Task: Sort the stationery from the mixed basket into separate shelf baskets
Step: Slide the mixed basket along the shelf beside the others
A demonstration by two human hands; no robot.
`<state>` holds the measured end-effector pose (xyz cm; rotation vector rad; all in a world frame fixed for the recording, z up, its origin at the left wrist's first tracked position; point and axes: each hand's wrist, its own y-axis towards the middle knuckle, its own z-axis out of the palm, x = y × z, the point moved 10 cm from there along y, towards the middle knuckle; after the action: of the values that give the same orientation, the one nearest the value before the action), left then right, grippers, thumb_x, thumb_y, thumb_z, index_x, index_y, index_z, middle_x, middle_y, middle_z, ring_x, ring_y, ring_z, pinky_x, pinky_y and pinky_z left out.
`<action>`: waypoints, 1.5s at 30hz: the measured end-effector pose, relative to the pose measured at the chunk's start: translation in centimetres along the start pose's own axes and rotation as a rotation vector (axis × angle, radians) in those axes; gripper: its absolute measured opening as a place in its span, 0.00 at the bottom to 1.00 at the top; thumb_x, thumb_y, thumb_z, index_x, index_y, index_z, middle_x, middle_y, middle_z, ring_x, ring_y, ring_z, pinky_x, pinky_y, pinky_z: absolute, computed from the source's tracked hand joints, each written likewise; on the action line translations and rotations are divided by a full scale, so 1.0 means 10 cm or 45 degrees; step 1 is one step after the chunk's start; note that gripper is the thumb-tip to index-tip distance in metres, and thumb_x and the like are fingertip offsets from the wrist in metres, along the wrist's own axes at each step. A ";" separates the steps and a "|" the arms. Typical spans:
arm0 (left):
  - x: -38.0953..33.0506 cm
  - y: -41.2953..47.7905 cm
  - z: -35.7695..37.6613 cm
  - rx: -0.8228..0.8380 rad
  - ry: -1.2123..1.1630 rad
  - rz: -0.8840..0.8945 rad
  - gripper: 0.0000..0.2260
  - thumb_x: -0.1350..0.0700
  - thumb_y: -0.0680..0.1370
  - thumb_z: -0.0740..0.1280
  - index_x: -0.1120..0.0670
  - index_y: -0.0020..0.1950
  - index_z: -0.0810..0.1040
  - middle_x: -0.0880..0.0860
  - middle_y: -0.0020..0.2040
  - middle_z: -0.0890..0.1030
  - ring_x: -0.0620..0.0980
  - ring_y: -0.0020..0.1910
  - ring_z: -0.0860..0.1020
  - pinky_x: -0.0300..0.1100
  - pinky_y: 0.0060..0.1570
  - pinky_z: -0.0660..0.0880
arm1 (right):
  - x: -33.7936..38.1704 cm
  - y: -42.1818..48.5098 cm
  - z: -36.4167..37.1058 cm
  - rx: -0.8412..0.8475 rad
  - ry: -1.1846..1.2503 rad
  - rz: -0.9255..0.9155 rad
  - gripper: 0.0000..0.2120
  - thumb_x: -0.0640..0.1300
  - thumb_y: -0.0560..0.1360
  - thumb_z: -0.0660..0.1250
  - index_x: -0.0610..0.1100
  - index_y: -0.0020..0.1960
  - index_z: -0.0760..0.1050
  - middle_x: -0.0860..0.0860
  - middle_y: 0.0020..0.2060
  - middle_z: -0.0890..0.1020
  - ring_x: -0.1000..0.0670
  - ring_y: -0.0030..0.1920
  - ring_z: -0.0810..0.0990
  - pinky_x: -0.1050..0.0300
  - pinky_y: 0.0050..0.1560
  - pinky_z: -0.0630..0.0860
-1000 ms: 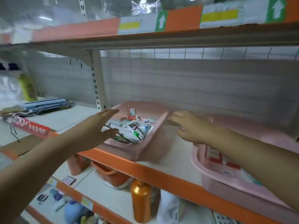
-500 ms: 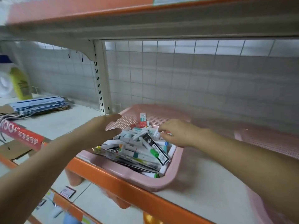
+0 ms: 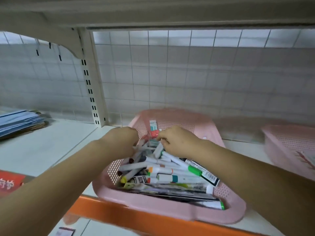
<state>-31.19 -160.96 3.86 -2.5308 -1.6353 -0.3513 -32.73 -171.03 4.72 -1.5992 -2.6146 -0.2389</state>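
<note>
White steel makes the shelf (image 3: 51, 147), with an orange strip (image 3: 136, 217) along its front and a wire grid (image 3: 187, 74) behind. Both forearms come in from the lower corners and converge over the pink basket (image 3: 170, 213), which sits at the front of the shelf, its near rim over the orange strip. A second pink basket (image 3: 289, 150) stands apart to the right, and a blue paper stack (image 3: 18, 121) lies far left.

The left hand (image 3: 119, 142) is bent down at the wrist, back upward, fingers curled into the far end of the pile; whether its grip has closed on anything I cannot tell. The right hand (image 3: 177, 142) mirrors it, knuckles up, fingertips tucked close to the left hand's; its grip is narrow, but what it holds, if anything, is hidden.

Markers (image 3: 163, 169) fill the basket in a loose heap, mostly white-barrelled with coloured caps. A small red-and-white pack (image 3: 154, 129) stands against the far wall, just beyond the fingertips.
</note>
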 end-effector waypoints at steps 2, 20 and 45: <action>-0.01 0.02 -0.04 -0.062 0.019 0.046 0.09 0.55 0.76 0.62 0.53 0.53 0.77 0.50 0.52 0.77 0.51 0.51 0.77 0.45 0.52 0.75 | 0.04 0.03 0.10 -0.003 -0.012 0.053 0.13 0.39 0.76 0.57 0.43 0.58 0.76 0.44 0.53 0.79 0.42 0.51 0.77 0.50 0.50 0.76; 0.00 0.11 -0.26 -0.346 -2.627 -0.186 0.09 0.56 0.80 0.61 0.58 0.41 0.74 0.54 0.36 0.77 0.51 0.36 0.78 0.44 0.36 0.78 | -0.14 -0.05 -0.01 -0.267 0.726 0.297 0.11 0.43 0.80 0.59 0.43 0.41 0.75 0.49 0.31 0.74 0.55 0.31 0.69 0.61 0.32 0.63; -0.02 0.21 0.18 -0.002 -2.852 -0.414 0.10 0.60 0.81 0.55 0.57 0.43 0.73 0.51 0.27 0.72 0.46 0.23 0.73 0.36 0.24 0.73 | -0.48 0.22 0.62 0.045 0.893 0.746 0.10 0.52 0.67 0.73 0.48 0.42 0.77 0.46 0.46 0.82 0.47 0.48 0.80 0.52 0.54 0.77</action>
<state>-29.10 -161.65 2.10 -1.8200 -1.8095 3.2376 -28.43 -173.24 -1.85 -1.7629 -1.5693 -0.5747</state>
